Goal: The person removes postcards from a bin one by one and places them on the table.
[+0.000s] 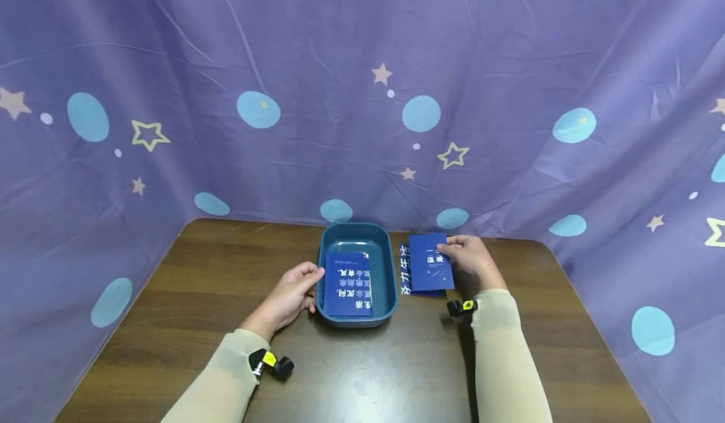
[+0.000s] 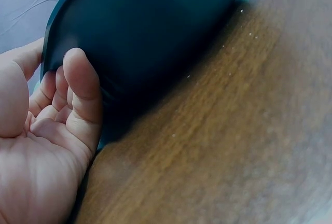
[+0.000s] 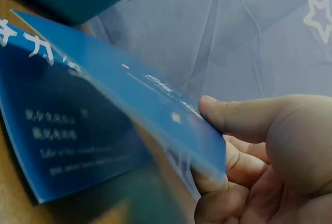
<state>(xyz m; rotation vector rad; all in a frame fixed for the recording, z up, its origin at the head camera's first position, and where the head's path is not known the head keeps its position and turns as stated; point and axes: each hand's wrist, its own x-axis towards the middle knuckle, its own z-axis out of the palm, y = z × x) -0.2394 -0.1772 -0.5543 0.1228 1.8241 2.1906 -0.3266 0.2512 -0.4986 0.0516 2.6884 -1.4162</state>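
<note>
A teal plastic bin point(image 1: 354, 323) stands on the table, with a blue card point(image 1: 348, 284) printed in white characters inside it. My left hand point(image 1: 291, 294) holds the bin's left side, thumb at the rim; the left wrist view shows its fingers point(image 2: 83, 81) curled against the outer wall. To the right of the bin, my right hand point(image 1: 476, 259) pinches another blue card point(image 1: 427, 269) at its right edge. In the right wrist view this card point(image 3: 140, 89) is tilted up over a second blue card point(image 3: 67, 146), which lies partly covered on the table.
The brown wooden table point(image 1: 362, 372) reaches back to a purple curtain point(image 1: 340, 95) with stars and blue dots, which also hangs along both sides. The bin stands near the table's back edge. Black wrist cameras point(image 1: 280, 367) are strapped over both sleeves.
</note>
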